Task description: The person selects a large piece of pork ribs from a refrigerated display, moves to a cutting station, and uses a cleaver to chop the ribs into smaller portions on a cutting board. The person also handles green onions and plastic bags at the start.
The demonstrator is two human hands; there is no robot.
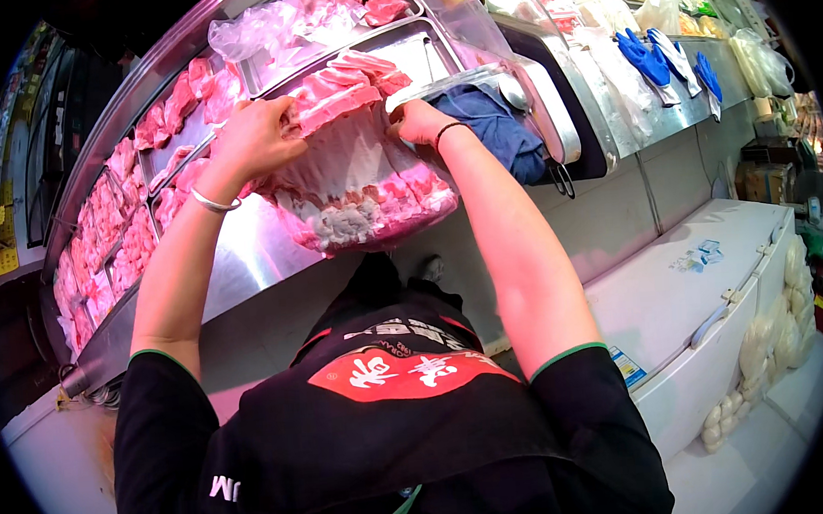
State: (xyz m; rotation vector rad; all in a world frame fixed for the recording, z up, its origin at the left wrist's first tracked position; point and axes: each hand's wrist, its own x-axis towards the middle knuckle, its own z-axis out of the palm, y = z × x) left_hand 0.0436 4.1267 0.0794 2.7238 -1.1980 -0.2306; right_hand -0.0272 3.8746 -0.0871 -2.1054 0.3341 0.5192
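A large slab of raw pork ribs [362, 180], pink with a pale inner side and white fat, hangs tilted over the counter's front edge. At its upper left edge, my left hand [261, 139] is closed around the meat, fingertips partly hidden behind it. My right hand [422, 124] grips the slab's upper right edge, its fingers curled and partly out of sight. Just beyond the slab, cut rib pieces [349, 84] lie by a metal tray [423, 54]. A dark blue cloth [489, 130] is bunched to the right of my right hand.
Trays of raw meat [122, 223] line the steel counter [242, 253] to the left. A clear plastic bag [252, 42] covers meat at the back. Blue-and-white gloves [644, 59] hang at the right. A white chest freezer [685, 259] stands at lower right, beside bagged round white items [765, 330].
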